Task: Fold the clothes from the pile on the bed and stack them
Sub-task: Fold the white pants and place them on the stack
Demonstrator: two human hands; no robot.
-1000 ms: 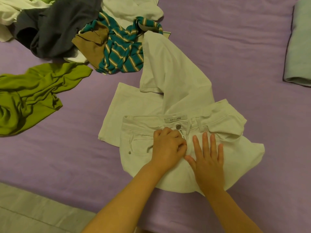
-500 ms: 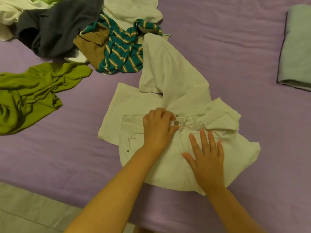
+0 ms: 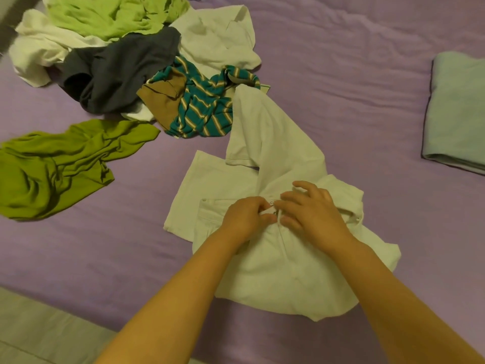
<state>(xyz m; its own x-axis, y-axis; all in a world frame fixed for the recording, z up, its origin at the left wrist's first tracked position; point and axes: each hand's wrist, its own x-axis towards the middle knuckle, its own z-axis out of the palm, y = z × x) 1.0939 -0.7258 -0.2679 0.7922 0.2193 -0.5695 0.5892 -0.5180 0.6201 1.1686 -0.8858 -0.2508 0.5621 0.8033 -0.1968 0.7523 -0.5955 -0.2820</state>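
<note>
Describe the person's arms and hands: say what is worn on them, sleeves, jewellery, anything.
Both forearms are bare as far as the picture shows, with no sleeve in view. The left hand and the right hand wear no gloves. No watch, bracelet or ring shows on the visible wrists and fingers. Nothing is marked or taped on either arm.

bed: purple sheet point(image 3: 341, 74), wrinkled | floor: pale strip point(image 3: 39, 334), near edge

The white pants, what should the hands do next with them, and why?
Probably finish closing the waistband, then straighten the legs. Both the left hand and right hand pinch the waist of the white pants, and one leg still lies crooked toward the pile.
</note>
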